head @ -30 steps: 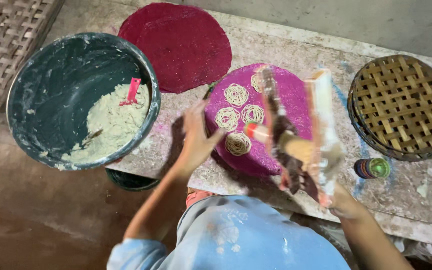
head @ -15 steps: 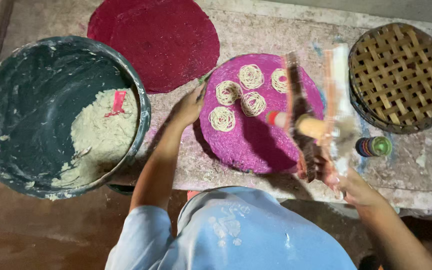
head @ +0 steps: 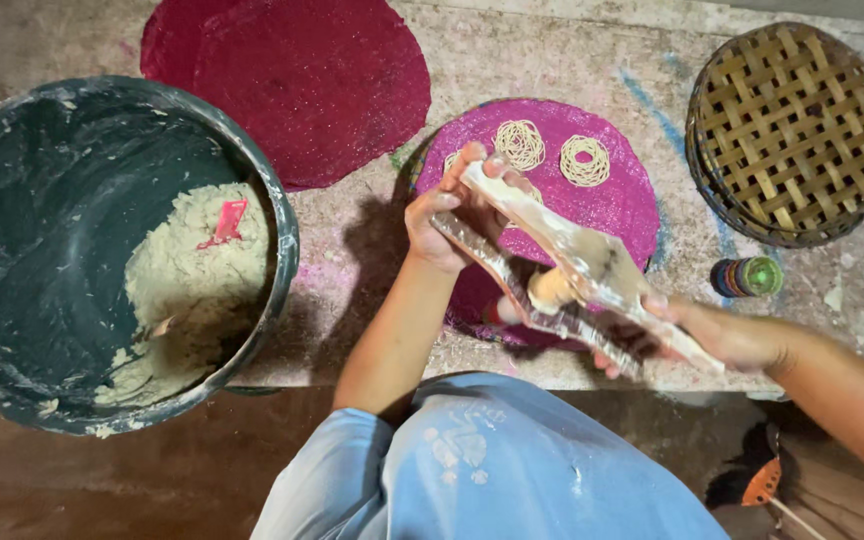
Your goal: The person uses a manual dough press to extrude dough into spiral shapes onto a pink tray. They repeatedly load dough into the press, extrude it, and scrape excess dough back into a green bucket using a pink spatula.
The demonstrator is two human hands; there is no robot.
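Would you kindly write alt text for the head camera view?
Both hands, left hand and right hand, grip a long wooden press over a pink round mat bearing noodle coils; a dark tub of pale dough sits left.

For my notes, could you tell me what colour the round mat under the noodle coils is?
The round mat is bright magenta-pink, seen clearly in the head view.

A stained stone bench [head: 552, 60] stands over a dim reddish-brown floor [head: 102, 480].
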